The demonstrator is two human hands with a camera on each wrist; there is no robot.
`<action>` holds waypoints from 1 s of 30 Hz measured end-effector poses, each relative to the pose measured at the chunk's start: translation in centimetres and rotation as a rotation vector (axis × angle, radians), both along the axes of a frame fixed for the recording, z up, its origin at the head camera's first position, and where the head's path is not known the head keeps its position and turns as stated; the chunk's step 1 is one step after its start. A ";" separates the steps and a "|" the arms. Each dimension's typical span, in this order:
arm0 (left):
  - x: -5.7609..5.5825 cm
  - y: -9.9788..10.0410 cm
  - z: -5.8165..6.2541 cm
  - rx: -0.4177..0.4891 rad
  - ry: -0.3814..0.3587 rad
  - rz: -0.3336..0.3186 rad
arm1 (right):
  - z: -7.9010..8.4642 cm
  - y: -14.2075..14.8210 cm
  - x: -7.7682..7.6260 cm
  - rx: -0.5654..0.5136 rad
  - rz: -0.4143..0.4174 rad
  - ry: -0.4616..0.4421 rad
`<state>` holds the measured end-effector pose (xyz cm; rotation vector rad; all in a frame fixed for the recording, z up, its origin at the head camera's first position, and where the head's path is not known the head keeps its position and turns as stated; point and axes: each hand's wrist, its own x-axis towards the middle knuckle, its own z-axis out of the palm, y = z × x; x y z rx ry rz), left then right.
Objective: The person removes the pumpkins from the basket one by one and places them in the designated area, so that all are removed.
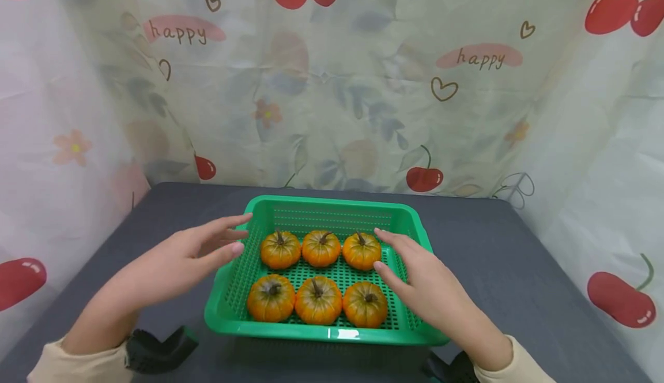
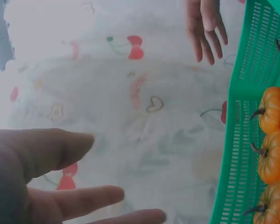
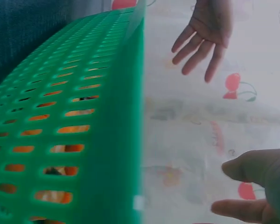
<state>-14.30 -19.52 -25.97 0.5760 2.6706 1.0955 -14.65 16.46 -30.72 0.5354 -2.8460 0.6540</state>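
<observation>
Six orange pumpkins sat upright inside a green basket [image 1: 332, 199], arranged in two rows of three. The back row comprised a back-left pumpkin [image 1: 280, 251], a back-middle pumpkin [image 1: 321, 250] and a back-right pumpkin [image 1: 360, 253]. The front row comprised a front-left pumpkin [image 1: 271, 302], a front-middle pumpkin [image 1: 319, 305] and a front-right pumpkin [image 1: 365, 308]. Neighbours within each row stood touching or nearly so; a strip of perforated floor showed between the rows.

The left hand [image 1: 189, 257] was raised at the basket's left side, fingers extended and thumb parted from them. In the head view it overlapped the left rim. The right hand [image 1: 426, 282] was held likewise at the right side, its fingertips beside the back-right pumpkin in that view; contact could not be determined. The two hands were well apart.

Obstructions: the right hand hid part of the right rim. From the right wrist, the slotted basket wall stood before the pumpkins, orange showing through its slots.

The basket rested on a dark table [image 1: 482, 256]. A black device [image 1: 161, 351] was at the left wrist, beside a cream sleeve [image 1: 85, 364]. A pale curtain [image 1: 332, 71], printed with cherries, hearts and "happy", enclosed the back and both sides.
</observation>
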 end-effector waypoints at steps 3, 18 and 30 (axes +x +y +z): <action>-0.5 -1.3 -0.6 0.103 0.013 0.023 | -0.4 0.3 -0.2 -0.051 0.021 -0.006; -4.2 -3.8 -4.8 0.364 -0.205 0.138 | -2.7 0.7 -1.6 -0.329 0.152 -0.176; -6.5 -4.4 -8.2 0.581 -0.488 0.081 | -3.8 0.3 -2.8 -0.427 0.199 -0.434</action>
